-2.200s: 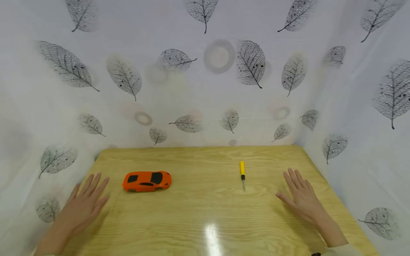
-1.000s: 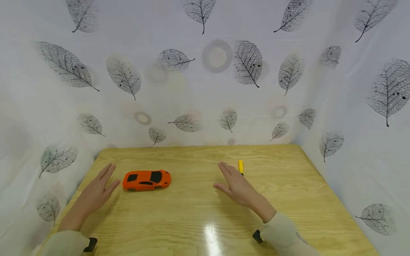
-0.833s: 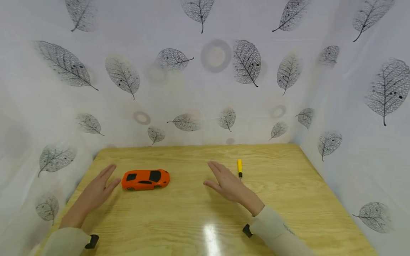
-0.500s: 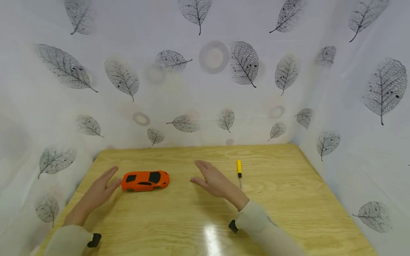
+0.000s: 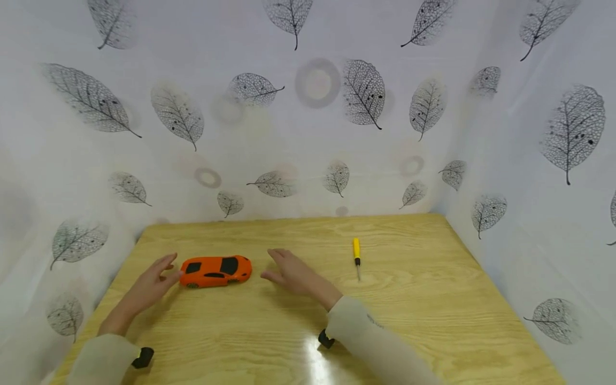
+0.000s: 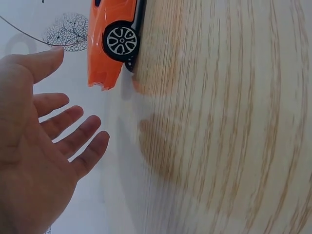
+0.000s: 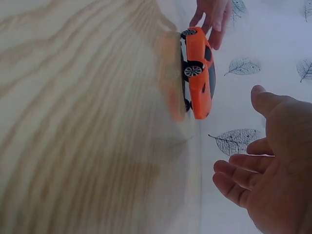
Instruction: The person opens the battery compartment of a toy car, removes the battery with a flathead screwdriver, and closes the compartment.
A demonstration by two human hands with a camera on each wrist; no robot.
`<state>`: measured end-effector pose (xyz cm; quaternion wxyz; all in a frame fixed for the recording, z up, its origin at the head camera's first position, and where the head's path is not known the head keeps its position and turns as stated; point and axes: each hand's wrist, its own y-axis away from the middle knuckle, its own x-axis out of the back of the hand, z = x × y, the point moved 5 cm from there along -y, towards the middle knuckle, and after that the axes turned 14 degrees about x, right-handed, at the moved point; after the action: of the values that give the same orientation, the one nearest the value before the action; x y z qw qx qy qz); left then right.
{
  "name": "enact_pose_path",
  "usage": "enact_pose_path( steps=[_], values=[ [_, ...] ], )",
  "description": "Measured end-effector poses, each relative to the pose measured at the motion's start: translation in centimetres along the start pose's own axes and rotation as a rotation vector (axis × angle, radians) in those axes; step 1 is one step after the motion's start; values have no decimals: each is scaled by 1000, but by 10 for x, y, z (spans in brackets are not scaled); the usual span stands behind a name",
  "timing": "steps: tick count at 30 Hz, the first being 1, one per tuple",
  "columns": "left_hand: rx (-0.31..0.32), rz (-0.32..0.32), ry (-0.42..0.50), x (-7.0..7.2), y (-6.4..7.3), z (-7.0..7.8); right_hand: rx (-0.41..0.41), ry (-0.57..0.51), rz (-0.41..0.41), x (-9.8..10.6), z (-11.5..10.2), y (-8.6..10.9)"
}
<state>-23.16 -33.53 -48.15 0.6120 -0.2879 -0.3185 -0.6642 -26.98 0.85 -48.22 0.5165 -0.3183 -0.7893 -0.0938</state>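
Observation:
An orange toy car [image 5: 216, 271] with black windows sits on the wooden table, its nose toward the right in the head view. Just off its rear end is my left hand [image 5: 149, 283], fingers spread and slightly bent. The left wrist view shows a gap between this hand [image 6: 44, 136] and the car's wheel end [image 6: 114, 39]. My right hand [image 5: 295, 275] hovers beyond the car's nose, thumb apart from the loosely bent fingers. In the right wrist view, nothing lies in that hand [image 7: 278, 161], and the whole side of the car [image 7: 197, 78] shows.
A screwdriver [image 5: 356, 251] with a yellow handle and thin metal shaft lies on the table [image 5: 414, 305], right of my right hand. White leaf-print curtain [image 5: 308, 133] hangs behind and along both sides. Each sleeve carries a small black device at the wrist.
My right hand has swept left, past the screwdriver, toward the car's nose. My left hand has shifted right, close to the car's rear, its fingers now more bent. Car and screwdriver stay put.

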Motion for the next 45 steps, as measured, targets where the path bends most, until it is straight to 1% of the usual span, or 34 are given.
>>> enact_pose_path(
  steps=[4,9,14,18,22,28,34,39,42,45],
  values=[
    [16,-15,24,-1,0,-1,8,8,-12,-7,-6,-7],
    [13,-35,29,-5,-1,-2,14,6,-14,-9,-11,-13],
    [4,-56,42,-10,0,-2,-8,-3,-23,-14,-9,-17],
    [-3,-50,60,-12,1,1,-27,-3,-9,-18,-5,-20],
    [-24,-40,69,-12,0,5,-36,-2,1,-23,-1,-22],
    [-16,-29,56,-17,-3,7,-24,0,11,-26,-2,-27],
    [-36,-31,54,-24,-6,11,-12,21,2,-28,-2,-29],
    [-29,-51,68,-28,-8,14,0,38,7,-30,-1,-30],
    [-19,-65,80,-31,-9,16,12,46,23,-30,-1,-30],
    [-27,-79,95,-34,-11,19,14,51,34,-31,1,-30]
  ],
)
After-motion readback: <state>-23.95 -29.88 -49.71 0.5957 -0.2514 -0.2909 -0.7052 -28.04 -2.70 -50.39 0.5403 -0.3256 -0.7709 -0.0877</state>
